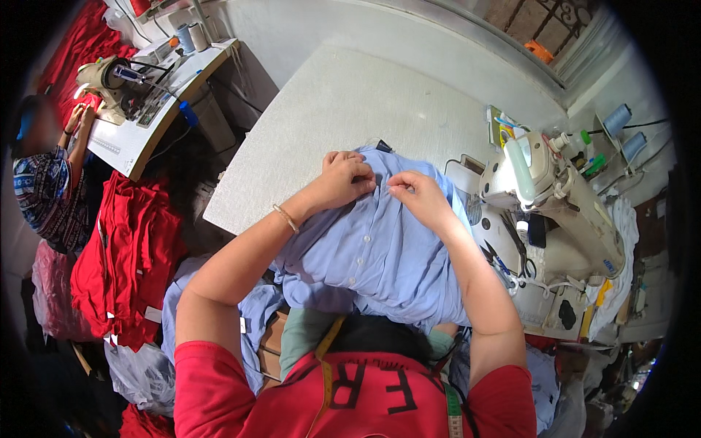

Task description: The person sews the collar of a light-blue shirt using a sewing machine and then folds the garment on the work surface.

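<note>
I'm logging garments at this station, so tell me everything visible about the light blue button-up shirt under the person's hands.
The light blue button-up shirt looks like thin woven cotton, with a row of small white buttons down its placket. It lies crumpled and bunched on the white padded table, hanging over the near edge toward the person's lap. The left hand and the right hand both pinch the fabric near its top edge, close together.

White worktable (321, 109), grey wall (380, 29), barred window (555, 18)

Both forearms are being extended forward from the lower edge, elbows bent outward. The left hand (345, 177) and right hand (418, 196) are being held close together, fingers curled in a pinch.
</note>
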The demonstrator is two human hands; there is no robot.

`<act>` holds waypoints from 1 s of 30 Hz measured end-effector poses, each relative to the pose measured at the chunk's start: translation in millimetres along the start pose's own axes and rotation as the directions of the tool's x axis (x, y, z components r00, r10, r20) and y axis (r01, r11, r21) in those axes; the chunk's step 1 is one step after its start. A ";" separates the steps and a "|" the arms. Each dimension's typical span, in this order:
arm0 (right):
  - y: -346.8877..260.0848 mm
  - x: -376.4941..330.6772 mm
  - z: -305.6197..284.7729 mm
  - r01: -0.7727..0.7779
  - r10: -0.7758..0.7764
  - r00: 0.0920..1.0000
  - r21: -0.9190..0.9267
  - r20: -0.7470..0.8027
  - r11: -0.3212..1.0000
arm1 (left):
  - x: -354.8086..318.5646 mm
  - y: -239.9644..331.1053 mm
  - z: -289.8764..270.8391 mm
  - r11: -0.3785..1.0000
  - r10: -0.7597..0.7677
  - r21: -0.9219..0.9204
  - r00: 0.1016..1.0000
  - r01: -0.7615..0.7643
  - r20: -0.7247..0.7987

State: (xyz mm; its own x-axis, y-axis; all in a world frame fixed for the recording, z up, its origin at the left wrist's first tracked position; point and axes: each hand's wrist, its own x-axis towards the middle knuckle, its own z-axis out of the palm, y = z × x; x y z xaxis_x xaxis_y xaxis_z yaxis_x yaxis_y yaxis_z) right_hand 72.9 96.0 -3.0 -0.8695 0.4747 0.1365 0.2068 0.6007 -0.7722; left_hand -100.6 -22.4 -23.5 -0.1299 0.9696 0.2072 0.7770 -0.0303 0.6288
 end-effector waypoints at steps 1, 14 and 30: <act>3.2 2.4 1.8 -0.018 0.018 1.000 -0.009 0.022 1.000 | 0.6 -0.9 1.0 1.000 0.009 -0.004 1.000 -0.009 -0.022; 3.7 0.4 15.9 0.164 -0.171 0.984 -0.139 -0.041 0.977 | -0.7 0.7 -1.0 1.000 -0.009 -0.023 1.000 0.008 -0.020; 2.7 -4.3 17.6 0.247 -0.257 0.966 -0.267 -0.001 0.931 | -91.2 88.3 -13.7 0.918 0.281 0.285 0.959 -0.275 0.020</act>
State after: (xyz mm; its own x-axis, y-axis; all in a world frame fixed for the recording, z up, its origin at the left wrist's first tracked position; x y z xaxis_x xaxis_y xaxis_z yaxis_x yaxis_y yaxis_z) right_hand 69.3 84.3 -16.6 -0.8928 0.3055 0.3311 0.0978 0.8488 -0.5196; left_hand -28.6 -116.7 23.4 0.1063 0.9266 0.3607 0.9246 -0.2256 0.3071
